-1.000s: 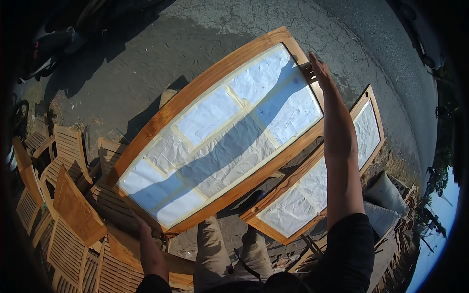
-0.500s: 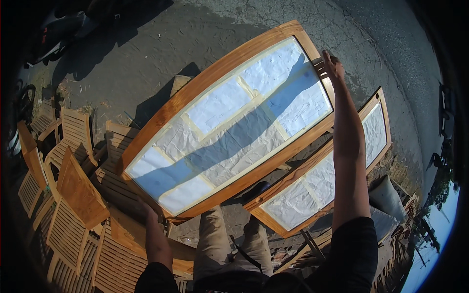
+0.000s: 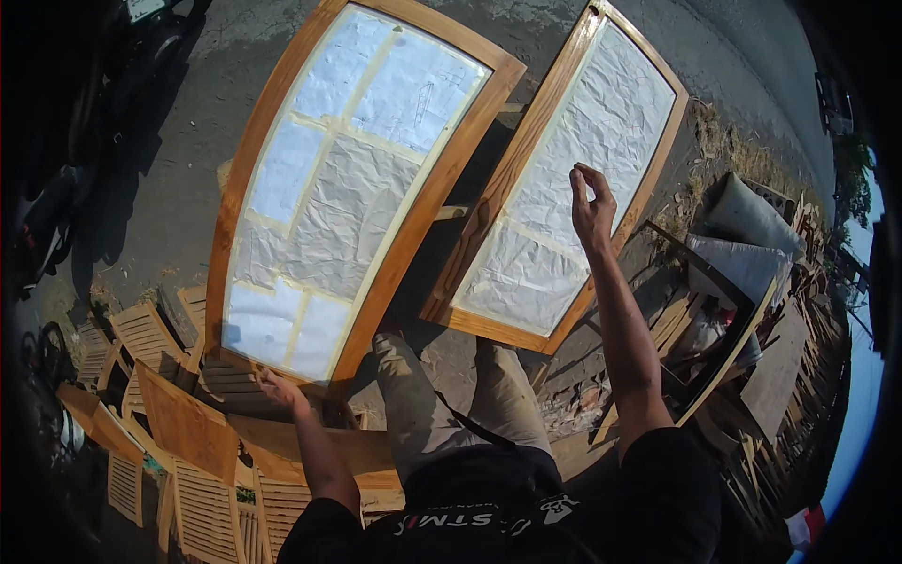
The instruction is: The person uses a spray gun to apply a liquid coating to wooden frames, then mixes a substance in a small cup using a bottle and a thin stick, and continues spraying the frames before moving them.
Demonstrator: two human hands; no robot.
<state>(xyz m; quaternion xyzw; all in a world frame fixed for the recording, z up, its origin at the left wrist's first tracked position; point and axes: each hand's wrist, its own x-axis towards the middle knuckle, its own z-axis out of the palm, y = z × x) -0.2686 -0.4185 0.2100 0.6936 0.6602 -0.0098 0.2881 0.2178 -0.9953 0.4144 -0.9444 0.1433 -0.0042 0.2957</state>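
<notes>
A large wooden frame with one curved side (image 3: 423, 216) lies left of centre. Taped paper sheets (image 3: 352, 193) cover its inner area. My left hand (image 3: 282, 387) is at the frame's near edge, its fingers open and stretched out; whether it touches the wood I cannot tell. To the right, a smaller wooden frame (image 3: 470, 240) lies at a slant, its middle covered with crumpled paper (image 3: 583, 132). Over this paper my right hand (image 3: 594, 209) hangs with thumb and fingers curled together in a pinch. Anything between its fingertips is too small to make out.
Slatted wooden chairs (image 3: 202, 508) crowd the lower left, with solid wooden panels (image 3: 188, 423) among them. Sacks (image 3: 756, 216) and scrap wood (image 3: 775, 376) are heaped on the right. Dark motorbikes (image 3: 141, 56) stand at the far left.
My view has turned, so both frames stand more upright in it. My right hand has left the large frame's far end and is now over the smaller one.
</notes>
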